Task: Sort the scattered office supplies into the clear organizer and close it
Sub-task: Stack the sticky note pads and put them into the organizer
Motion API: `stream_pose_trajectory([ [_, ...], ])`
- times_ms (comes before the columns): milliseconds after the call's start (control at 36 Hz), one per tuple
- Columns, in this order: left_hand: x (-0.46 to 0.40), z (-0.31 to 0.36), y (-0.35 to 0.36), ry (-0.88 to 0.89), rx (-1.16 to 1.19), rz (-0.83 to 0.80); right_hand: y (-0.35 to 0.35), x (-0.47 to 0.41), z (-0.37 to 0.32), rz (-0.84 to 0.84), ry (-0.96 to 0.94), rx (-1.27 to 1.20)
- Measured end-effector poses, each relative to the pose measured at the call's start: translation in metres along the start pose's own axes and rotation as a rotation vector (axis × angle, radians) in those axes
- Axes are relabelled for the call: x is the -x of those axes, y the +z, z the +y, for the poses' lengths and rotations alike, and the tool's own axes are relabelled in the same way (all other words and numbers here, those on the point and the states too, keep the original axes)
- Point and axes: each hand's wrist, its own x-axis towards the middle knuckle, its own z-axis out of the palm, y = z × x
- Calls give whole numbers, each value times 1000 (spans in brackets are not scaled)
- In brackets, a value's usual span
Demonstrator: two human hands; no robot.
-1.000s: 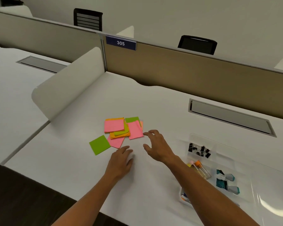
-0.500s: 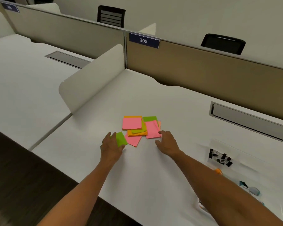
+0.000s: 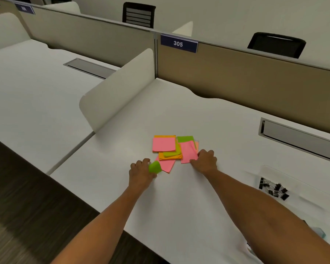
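Note:
Pink, orange and green sticky notes (image 3: 169,148) lie in a loose pile mid-desk. My left hand (image 3: 141,173) pinches a curled green sticky note (image 3: 154,167) at the pile's near-left corner. My right hand (image 3: 205,161) rests with fingers bent on the edge of a pink note (image 3: 188,152) at the pile's right side. The clear organizer (image 3: 271,173) lies open at the right edge with black binder clips (image 3: 273,188) in one compartment; my right forearm hides its nearer part.
A low white divider (image 3: 118,88) stands left of the pile. A tan partition (image 3: 246,77) labelled 305 closes the back. A grey cable tray (image 3: 301,139) is set in the desk at the right. The desk's front edge drops to dark floor.
My left hand has lifted and curled the green note closer to the pile. My right hand has settled on the pink note's edge. The view has shifted so the organizer sits farther right.

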Motion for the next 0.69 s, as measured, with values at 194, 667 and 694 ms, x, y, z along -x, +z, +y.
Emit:
stream_pose_trajectory([
  [194, 2, 3, 0, 27, 174, -11, -2, 3, 3, -5, -8, -64],
  [667, 26, 80, -3, -5, 696, -85, -32, 36, 75, 93, 113, -1017],
  [694, 28, 87, -2, 0, 707, -84, -36, 39, 82, 103, 110, -1052],
])
